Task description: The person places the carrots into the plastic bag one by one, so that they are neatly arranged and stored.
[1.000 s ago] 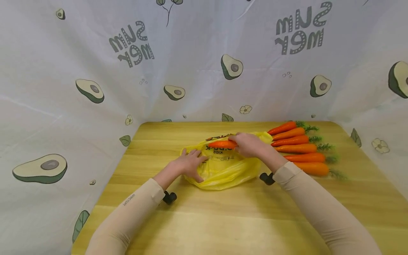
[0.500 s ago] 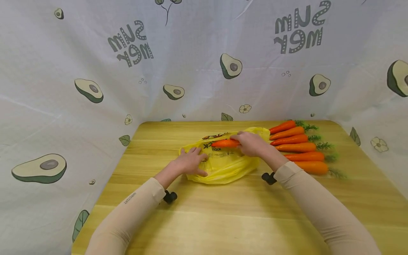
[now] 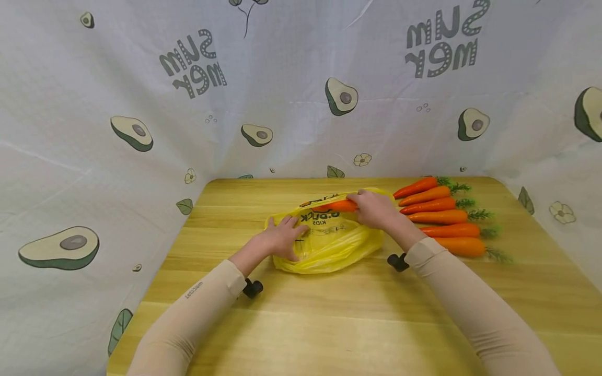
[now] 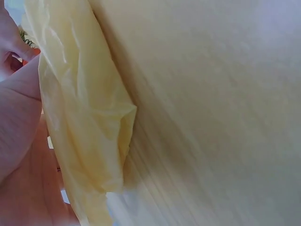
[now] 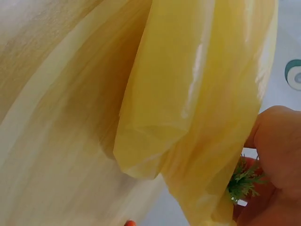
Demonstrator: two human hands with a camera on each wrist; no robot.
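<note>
A yellow plastic bag (image 3: 329, 250) with black print lies on the table, its mouth spread wide. My right hand (image 3: 375, 210) grips an orange carrot (image 3: 340, 206) by its thick end, with the tip pointing left over the bag's inner side. Green leaves (image 5: 243, 181) of that carrot show beneath the palm in the right wrist view. At the left side of the mouth, my left hand (image 3: 282, 239) has its fingers spread against the plastic. Yellow film hangs beside this hand in the left wrist view and hides part of the fingers.
Several carrots (image 3: 451, 230) with green tops lie in a column right of the bag, tips towards it. The wooden table (image 3: 301, 324) ends at a pale curtain (image 3: 291, 94) printed with avocados. A dark wrist camera (image 3: 397, 262) sits under the right forearm.
The carrot and my right hand have shifted slightly right and towards the back of the bag. The bag's front edge has drawn back a little. My left hand stays almost in place.
</note>
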